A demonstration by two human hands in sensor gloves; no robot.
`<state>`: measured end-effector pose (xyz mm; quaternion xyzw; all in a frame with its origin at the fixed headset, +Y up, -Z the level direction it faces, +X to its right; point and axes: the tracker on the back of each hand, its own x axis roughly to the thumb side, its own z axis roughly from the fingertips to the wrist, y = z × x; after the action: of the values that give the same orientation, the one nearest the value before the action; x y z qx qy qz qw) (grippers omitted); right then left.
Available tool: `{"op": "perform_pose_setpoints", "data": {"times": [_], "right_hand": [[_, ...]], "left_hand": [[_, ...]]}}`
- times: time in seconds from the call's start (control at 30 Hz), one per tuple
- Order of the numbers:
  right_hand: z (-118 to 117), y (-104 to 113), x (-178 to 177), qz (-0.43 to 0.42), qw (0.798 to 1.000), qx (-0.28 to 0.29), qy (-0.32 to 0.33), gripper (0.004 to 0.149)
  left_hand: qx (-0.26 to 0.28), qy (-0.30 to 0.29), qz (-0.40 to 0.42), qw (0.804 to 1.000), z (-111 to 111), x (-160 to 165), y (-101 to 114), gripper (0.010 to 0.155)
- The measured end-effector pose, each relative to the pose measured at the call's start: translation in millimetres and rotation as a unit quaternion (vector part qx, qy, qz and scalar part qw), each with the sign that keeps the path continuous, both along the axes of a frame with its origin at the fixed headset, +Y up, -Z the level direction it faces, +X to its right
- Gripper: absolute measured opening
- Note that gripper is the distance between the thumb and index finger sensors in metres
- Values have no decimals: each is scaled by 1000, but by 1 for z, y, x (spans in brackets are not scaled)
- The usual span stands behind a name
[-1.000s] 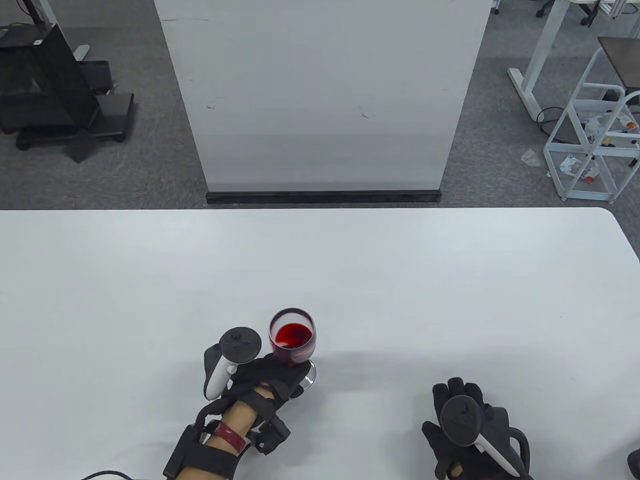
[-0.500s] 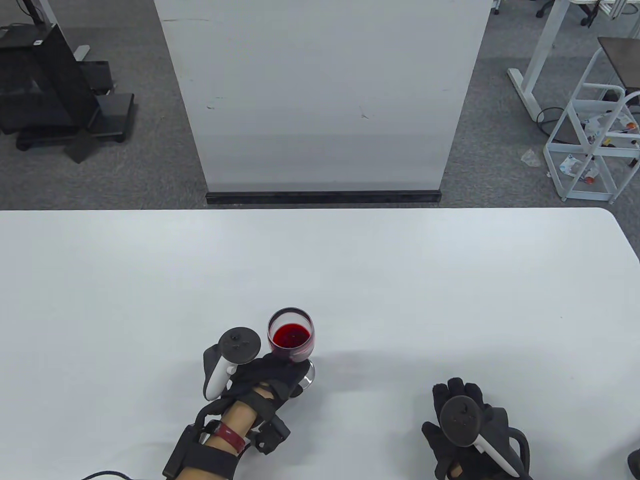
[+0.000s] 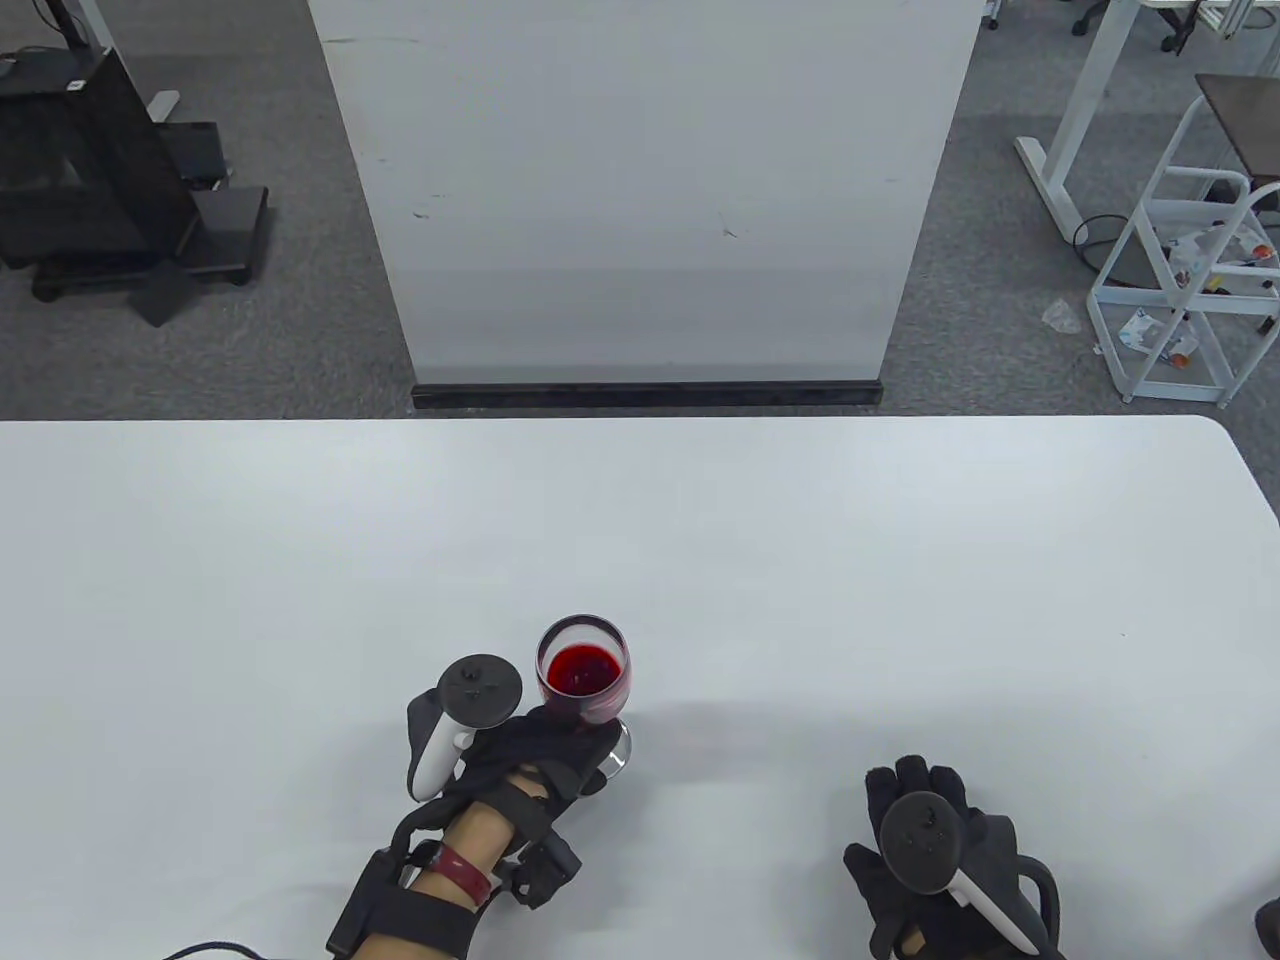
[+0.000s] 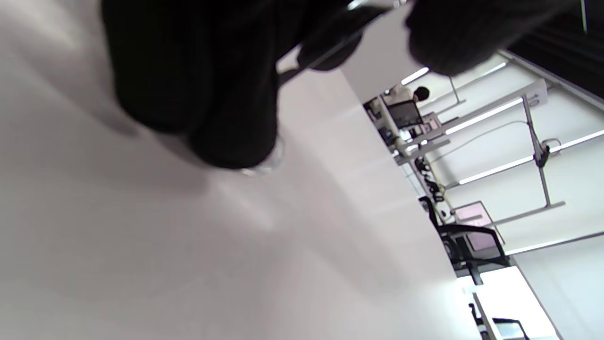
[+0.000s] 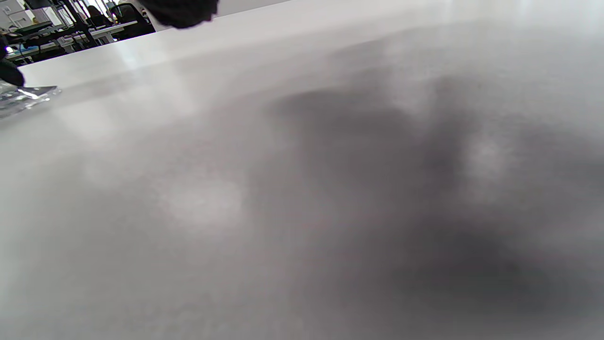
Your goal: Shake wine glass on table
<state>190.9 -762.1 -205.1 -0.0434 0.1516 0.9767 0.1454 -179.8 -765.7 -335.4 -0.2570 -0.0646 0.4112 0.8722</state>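
A clear wine glass with red liquid in its bowl stands upright on the white table, near the front, left of middle. My left hand holds it low down, fingers over the stem and foot; part of the foot shows at the right of the fingers. In the left wrist view my gloved fingers cover most of the glass and only an edge of the foot shows. My right hand rests flat on the table at the front right, fingers spread, holding nothing.
A white panel stands on the floor behind the table's far edge. A white wire rack and a black stand are on the floor beyond. The table's right corner is rounded.
The red liquid leaned to one side of the bowl a second ago and now lies level. The glass shifted very slightly left. Neither hand has moved otherwise.
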Motion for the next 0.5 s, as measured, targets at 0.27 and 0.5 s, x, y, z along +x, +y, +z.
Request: {"op": "perform_pose_setpoints", "data": {"times": [0.27, 0.5], "right_hand": [[0, 0, 0, 1, 1000, 0, 0, 75], [0, 0, 0, 2, 1000, -2, -1, 75]], "left_hand": [[-5, -11, 2, 1000, -3, -2, -1, 64], [-4, 2, 2, 1000, -3, -4, 0, 64]]}}
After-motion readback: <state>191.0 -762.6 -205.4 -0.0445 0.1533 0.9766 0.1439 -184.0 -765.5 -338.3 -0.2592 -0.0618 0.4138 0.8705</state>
